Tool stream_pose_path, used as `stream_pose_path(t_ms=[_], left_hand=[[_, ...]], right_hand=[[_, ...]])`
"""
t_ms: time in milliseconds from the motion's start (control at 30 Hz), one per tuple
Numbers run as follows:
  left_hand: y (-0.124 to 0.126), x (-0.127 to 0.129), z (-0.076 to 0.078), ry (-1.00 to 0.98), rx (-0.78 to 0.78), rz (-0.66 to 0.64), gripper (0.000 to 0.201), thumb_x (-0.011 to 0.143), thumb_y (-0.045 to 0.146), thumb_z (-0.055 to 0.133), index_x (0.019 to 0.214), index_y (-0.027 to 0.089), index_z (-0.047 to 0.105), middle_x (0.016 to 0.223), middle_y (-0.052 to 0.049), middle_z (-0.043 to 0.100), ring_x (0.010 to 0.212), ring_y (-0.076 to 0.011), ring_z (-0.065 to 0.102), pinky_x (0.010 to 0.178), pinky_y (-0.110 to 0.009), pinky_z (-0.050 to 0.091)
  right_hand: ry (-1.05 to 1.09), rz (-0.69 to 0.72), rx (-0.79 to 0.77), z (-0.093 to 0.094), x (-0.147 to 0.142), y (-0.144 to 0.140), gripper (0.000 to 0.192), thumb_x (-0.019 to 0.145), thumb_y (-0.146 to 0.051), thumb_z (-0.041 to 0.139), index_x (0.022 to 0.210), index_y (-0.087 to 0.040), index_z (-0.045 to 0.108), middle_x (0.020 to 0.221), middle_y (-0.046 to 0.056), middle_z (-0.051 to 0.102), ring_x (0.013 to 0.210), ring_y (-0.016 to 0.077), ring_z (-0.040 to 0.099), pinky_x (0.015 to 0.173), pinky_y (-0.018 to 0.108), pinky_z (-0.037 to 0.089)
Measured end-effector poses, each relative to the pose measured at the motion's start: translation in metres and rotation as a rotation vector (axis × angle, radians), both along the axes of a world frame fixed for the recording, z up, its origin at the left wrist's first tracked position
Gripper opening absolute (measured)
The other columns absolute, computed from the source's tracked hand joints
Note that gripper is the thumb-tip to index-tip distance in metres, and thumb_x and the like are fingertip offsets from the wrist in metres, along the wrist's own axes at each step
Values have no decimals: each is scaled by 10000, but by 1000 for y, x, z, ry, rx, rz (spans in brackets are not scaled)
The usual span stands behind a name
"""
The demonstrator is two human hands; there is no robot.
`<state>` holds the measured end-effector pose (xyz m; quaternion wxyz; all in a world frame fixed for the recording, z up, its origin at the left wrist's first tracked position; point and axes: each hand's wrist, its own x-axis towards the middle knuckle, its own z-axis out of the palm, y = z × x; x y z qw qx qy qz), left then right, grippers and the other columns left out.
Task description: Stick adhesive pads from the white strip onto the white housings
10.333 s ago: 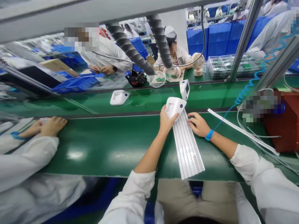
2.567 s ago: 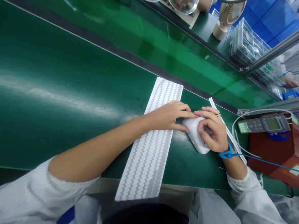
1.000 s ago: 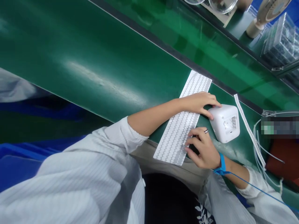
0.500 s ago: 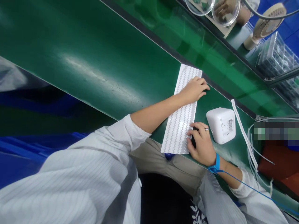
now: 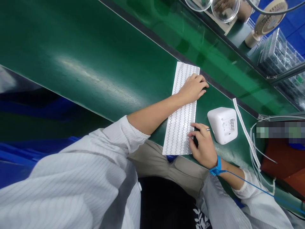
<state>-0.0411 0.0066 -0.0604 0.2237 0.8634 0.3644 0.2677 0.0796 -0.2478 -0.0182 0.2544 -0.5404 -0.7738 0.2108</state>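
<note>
Both hands have left the white device (image 5: 222, 125), which a second ago sat under the left hand's fingers and now stands alone on the green surface (image 5: 95, 63), at about 3 o'clock from the sticker sheet (image 5: 182, 111) and just beside it without touching. The left hand (image 5: 192, 89) has moved up to the far end of the sheet, at roughly 12 o'clock, and lies flat on it with the fingers loosely spread, pressing the sheet down and pinching nothing. The right hand (image 5: 202, 144) has stayed at the sheet's near right edge, around 5 o'clock, its fingertips drawn together against the margin as if picking at one small pad; whether anything has come loose between them is too small to tell. Read together, the work seems to have passed from pressing a pad onto the device to fetching another from the sheet. A narrow spent strip (image 5: 243, 127) lies at 3 o'clock beyond the device, and a blue wrist strap (image 5: 216, 167) circles the right wrist.
</note>
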Motion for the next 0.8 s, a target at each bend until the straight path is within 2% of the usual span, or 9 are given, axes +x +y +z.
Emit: stream_pose_path(t_ms=[300,533,800], left_hand=[[-1,-1,1,-13,-3,-4,372,1136,250,579,1442,154,770,1472,-194,685,1445,-389,537,1252,-566,453],[-2,-1,4,2,-4,2,367,1128,256,583,1436,178,768,1478,-181,684,1455,-386,550,1274,-571,451],[-3,-1,2,-16,4,0,373,1129,266,578,1439,191,771,1496,-172,683,1468,-391,547,1264,-568,466]], right_hand=[[-7,-9,-67,4,-5,7,155,1015,-90,619,1081,-226,655,1480,189,641,1389,385,596,1192,651,525],[-2,-6,-42,1,-3,7,175,1009,-90,621,1104,-236,628,1450,177,648,1352,377,591,1169,631,525],[-9,13,3,1,-2,5,190,1023,-93,631,1137,-241,666,1460,165,670,1361,380,591,1178,633,531]])
